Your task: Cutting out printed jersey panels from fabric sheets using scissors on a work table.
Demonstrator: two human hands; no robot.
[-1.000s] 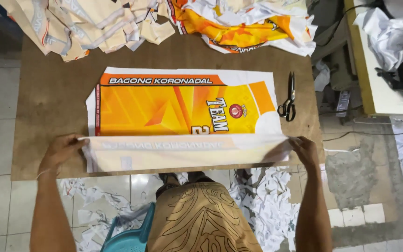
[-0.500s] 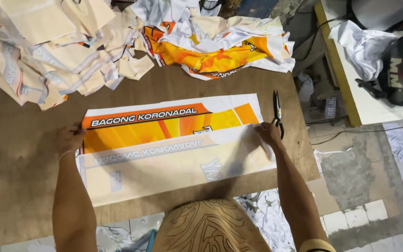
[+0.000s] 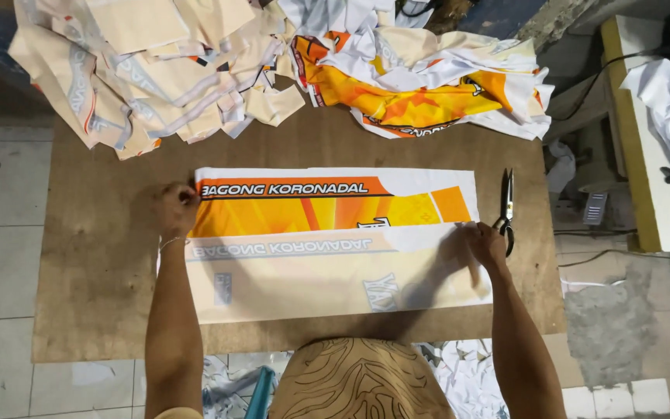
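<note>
Two hands folding a printed orange-and-white fabric panel on a brown counter

The fabric panel (image 3: 327,240) lies across the middle of the counter (image 3: 94,271), its near half turned up with the pale back showing. The left hand (image 3: 176,208), at centre left of the frame, has its fingers closed on the panel's upper left corner; the right hand (image 3: 486,244), at centre right, presses the fold's right end, fingers curled, though whether they pinch the cloth cannot be told. Black scissors (image 3: 507,209) lie just beside the right hand, off the panel's right edge. Along the top of the frame sit a cream heap of cut pieces (image 3: 141,70) and a crumpled orange-and-white pile (image 3: 420,85), both clear of the panel. Paper scraps (image 3: 467,372) litter the floor below.
</note>
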